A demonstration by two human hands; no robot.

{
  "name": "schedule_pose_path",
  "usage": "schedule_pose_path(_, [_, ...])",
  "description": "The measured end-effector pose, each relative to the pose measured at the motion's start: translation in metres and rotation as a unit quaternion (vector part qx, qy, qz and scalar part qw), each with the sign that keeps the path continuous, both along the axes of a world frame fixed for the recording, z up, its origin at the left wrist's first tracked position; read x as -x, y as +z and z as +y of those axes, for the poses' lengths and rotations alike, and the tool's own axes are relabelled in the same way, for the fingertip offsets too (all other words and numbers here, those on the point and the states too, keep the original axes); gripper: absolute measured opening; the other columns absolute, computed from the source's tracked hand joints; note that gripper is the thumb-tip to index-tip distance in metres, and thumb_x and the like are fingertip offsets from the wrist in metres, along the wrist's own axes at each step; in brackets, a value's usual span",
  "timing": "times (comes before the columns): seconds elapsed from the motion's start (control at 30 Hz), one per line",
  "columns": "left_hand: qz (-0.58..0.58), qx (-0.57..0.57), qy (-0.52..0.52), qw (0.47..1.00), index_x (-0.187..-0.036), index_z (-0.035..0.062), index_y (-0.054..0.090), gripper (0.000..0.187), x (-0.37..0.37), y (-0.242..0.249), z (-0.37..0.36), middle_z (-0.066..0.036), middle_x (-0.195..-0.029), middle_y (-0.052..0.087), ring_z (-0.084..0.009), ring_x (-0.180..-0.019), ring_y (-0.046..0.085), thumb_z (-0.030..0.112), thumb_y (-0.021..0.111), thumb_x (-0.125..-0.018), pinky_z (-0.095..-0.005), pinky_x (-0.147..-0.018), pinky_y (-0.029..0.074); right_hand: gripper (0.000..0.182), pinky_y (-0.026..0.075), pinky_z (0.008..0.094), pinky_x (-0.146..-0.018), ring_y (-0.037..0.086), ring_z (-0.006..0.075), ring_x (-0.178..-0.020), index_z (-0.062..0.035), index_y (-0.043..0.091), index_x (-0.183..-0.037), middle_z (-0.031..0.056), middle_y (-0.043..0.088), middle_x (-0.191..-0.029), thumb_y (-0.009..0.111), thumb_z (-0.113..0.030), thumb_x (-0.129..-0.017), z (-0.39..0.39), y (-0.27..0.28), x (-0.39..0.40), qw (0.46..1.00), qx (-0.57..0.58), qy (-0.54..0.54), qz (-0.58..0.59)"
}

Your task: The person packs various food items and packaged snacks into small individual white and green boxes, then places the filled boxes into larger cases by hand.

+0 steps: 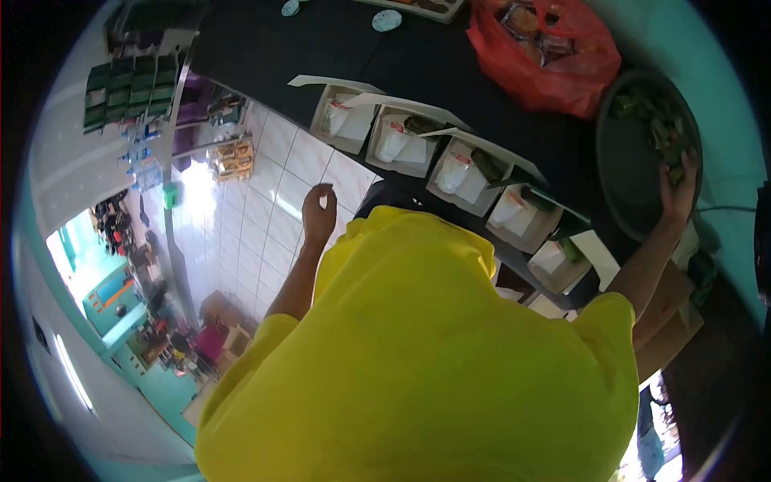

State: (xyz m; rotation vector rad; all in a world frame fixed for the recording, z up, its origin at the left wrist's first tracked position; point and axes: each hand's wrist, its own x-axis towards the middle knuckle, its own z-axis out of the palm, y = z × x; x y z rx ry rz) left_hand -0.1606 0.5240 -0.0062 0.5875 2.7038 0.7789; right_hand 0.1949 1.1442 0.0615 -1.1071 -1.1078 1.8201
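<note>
We have a long black table (pixel 321 40) with a big dark round basin (pixel 626 181) and a red plastic bag (pixel 554 90) on it. Five paper boxes (pixel 456 202) sit in a row, lids up, none shut. Our right hand (pixel 680 193) is in the basin by leafy green bundles (pixel 662 132); we can't tell if it grips one. Our left hand (pixel 318 217) is curled beside the table, and we see nothing in it; we can't tell if its fingertips touch. White packets (pixel 392 143) are in the boxes. Four seem to have a green bundle too; the leftmost shows none, so it may be the one left.
</note>
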Motion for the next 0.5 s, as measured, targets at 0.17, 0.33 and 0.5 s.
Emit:
schedule_pose_path(0.17, [0.039,-0.055,-0.094,0.993,-0.103,0.0014,0.062,0.018,0.061,-0.002,0.034,-0.016,-0.101,0.064,-0.0311,-0.096,0.06,0.008,0.06,-0.086,-0.0388,-0.086,0.047,0.044,0.049,0.0223,-0.06,0.061,0.0188,-0.094,-0.013,0.044,-0.121,0.0124,0.055,-0.127,0.065,-0.017,-0.083,-0.139,0.088,0.103,0.956,-0.071,0.277,-0.06])
schedule_pose_path(0.33, [0.11,-0.107,-0.184,0.971,-0.104,0.0046,0.062,0.022,0.11,-0.007,0.055,-0.016,-0.102,0.062,-0.0334,-0.098,0.058,0.007,0.061,-0.082,-0.0417,-0.088,0.045,0.045,0.051,0.0306,-0.074,0.055,0.0161,-0.098,-0.0131,0.05,-0.112,0.0043,0.052,-0.102,0.073,-0.017,-0.073,-0.297,0.055,0.248,0.846,-0.167,0.498,-0.095])
schedule_pose_path(0.5, [0.158,0.056,-0.311,0.936,-0.109,0.007,0.061,0.034,0.125,-0.034,0.066,-0.016,-0.123,0.053,-0.0334,-0.114,0.05,0.018,0.063,-0.077,-0.0486,-0.093,0.039,0.042,0.051,0.0427,-0.081,0.059,0.0334,-0.103,-0.0146,0.052,-0.113,0.012,0.054,-0.114,0.07,-0.016,-0.075,-0.385,0.001,0.409,0.731,-0.446,0.496,-0.145])
